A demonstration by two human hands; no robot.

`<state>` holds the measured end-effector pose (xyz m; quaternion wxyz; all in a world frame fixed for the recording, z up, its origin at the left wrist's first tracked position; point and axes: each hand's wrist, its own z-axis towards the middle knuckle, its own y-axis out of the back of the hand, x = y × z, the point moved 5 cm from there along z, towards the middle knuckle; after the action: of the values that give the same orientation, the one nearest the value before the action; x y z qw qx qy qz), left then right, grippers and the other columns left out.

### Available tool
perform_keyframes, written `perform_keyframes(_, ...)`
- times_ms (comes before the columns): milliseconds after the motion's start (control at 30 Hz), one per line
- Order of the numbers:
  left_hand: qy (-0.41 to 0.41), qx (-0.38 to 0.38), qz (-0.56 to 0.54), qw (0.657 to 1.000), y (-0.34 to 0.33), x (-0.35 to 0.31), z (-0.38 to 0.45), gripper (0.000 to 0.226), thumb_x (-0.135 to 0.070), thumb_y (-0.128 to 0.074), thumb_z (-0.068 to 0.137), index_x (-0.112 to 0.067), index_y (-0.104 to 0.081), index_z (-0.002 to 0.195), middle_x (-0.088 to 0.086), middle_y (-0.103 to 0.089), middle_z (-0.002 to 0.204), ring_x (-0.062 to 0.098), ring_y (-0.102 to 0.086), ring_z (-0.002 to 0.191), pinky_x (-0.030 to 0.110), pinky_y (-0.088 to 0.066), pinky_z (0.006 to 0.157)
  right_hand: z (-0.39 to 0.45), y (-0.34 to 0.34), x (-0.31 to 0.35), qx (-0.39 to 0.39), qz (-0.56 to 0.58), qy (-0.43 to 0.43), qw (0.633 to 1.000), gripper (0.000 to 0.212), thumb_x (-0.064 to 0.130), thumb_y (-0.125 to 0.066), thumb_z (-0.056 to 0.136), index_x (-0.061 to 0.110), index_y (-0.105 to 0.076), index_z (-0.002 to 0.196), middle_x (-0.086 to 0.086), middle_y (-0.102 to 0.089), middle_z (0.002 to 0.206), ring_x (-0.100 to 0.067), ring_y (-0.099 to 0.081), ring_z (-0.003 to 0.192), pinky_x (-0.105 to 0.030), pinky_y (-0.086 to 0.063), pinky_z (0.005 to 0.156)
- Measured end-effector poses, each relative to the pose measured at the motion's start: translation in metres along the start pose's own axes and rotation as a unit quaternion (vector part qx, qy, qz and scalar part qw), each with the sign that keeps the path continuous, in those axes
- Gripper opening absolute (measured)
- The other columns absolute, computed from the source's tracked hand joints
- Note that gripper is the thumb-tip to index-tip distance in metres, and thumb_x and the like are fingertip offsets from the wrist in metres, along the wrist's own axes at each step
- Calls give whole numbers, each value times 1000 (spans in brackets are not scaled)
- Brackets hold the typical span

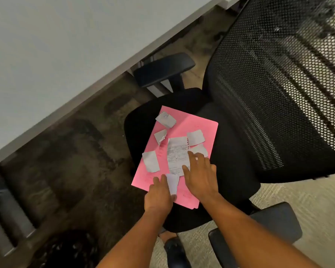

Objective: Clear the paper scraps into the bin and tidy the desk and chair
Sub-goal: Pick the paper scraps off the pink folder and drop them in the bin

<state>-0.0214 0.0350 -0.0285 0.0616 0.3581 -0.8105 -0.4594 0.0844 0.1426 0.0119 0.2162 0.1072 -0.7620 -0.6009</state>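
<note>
- Pink folder: laid on chair seat, apparently as tray for paper scraps.
- Left hand, right hand: fingers spread flat, nothing gripped, presumably for gathering.

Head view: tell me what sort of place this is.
Probably an office: a mesh-backed swivel chair stands by a grey desk, with a pink folder of paper scraps on its seat.

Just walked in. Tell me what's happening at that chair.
A person leans over a black office chair beside the desk. A pink folder lies on the seat, strewn with torn paper scraps. The left hand touches one scrap at the near edge; the right hand presses on the largest piece. Nothing is lifted yet.
</note>
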Motion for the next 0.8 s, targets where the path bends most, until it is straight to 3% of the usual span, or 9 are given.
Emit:
perform_keyframes(167, 19, 18, -29, 999, 0, 2, 5, 44, -35, -68, 88, -19, -45, 122, 3, -54, 116, 20, -57, 102, 33, -52, 80, 2, -3, -13, -30, 24, -38, 999, 55, 38, -55, 93, 20, -39, 142, -8, -46, 135, -24, -51, 112, -42, -47, 84)
perform_keyframes(333, -12, 14, -68, 998, -2, 8, 5, 12, -31, -55, 95, -22, -58, 103, -1, -59, 100, 14, -57, 85, 32, -54, 78, 9, -1, -24, -39, 43, -74, 996, 51, 35, -58, 92, 20, -43, 139, -7, -48, 130, -23, -53, 106, -41, -48, 82)
perform_keyframes(433, -58, 10, -95, 994, 2, 10, 6, 11, -35, -52, 94, -25, -58, 94, -4, -58, 92, 14, -56, 80, 36, -53, 74, 19, -2, -34, -35, 71, -112, 991, 46, 34, -56, 93, 19, -46, 136, -7, -52, 122, -23, -53, 103, -39, -47, 81)
perform_keyframes(533, -78, -31, -116, 990, 15, 14, 13, 9, -38, -53, 93, -30, -54, 89, -7, -54, 89, 11, -53, 75, 31, -46, 65, 30, -2, -43, -34, 88, -158, 983, 44, 35, -56, 93, 18, -48, 132, -8, -55, 117, -24, -54, 102, -42, -48, 81)
perform_keyframes(700, -30, -104, -153, 982, 40, 27, 31, 13, -34, -64, 90, -30, -55, 99, -13, -54, 87, 5, -52, 70, 20, -41, 55, 46, -10, -55, -16, 115, -246, 962, 54, 45, -57, 91, 14, -45, 134, -12, -52, 121, -29, -55, 106, -45, -50, 83)
perform_keyframes(800, -15, -114, -163, 980, 48, 36, 40, 18, -33, -68, 87, -29, -56, 100, -10, -57, 82, 6, -55, 66, 25, -45, 53, 50, -18, -58, 7, 90, -263, 961, 59, 50, -61, 87, 14, -46, 131, -13, -50, 118, -30, -55, 104, -46, -52, 81)
